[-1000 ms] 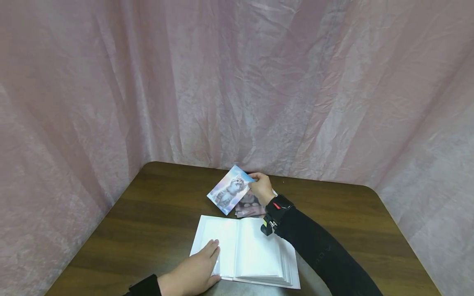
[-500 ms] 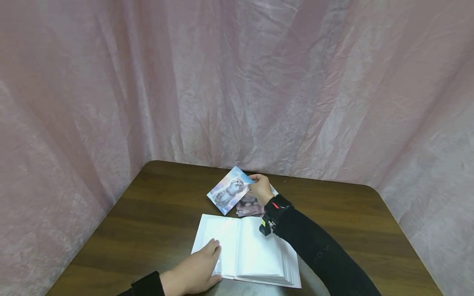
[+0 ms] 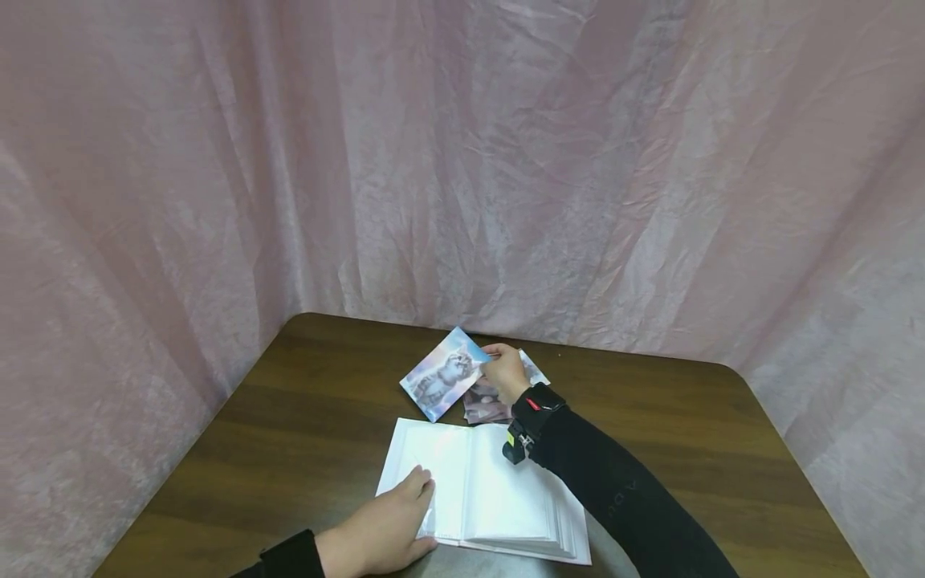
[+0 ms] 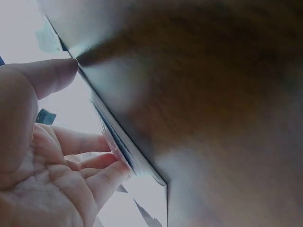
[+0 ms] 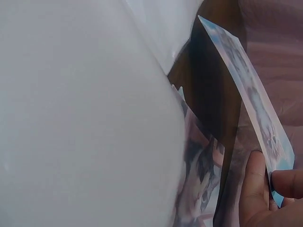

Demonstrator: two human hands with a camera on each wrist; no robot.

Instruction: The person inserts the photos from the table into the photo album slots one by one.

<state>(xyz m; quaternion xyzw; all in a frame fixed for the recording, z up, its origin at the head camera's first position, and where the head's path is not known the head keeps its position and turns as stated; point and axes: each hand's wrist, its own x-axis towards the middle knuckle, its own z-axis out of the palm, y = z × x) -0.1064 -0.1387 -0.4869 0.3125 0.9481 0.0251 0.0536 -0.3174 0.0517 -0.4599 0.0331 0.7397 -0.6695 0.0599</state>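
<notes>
A white photo album (image 3: 502,498) lies spread on the table near the front. My left hand (image 3: 379,526) rests on its left page; in the left wrist view the fingertips (image 4: 111,175) touch a page and the thumb is at the album's edge. Beyond the album, my right hand (image 3: 506,373) pinches a photo (image 3: 442,376) of kittens with a blue and pink background by one corner. In the right wrist view this photo (image 5: 253,90) is held tilted, between thumb and fingers. Part of a loose pile of photos (image 3: 484,408) shows beneath the right hand.
The brown wooden table (image 3: 289,417) has rounded far corners. A pink velvety curtain (image 3: 462,160) hangs right behind its far edge. Another photo (image 3: 535,369) sticks out to the right of my right hand. My right sleeve (image 3: 621,490) passes over the album's right side.
The right hand and its photo have shifted very slightly left and down, and more of the photo at the right of that hand shows. The left hand stays on the album.
</notes>
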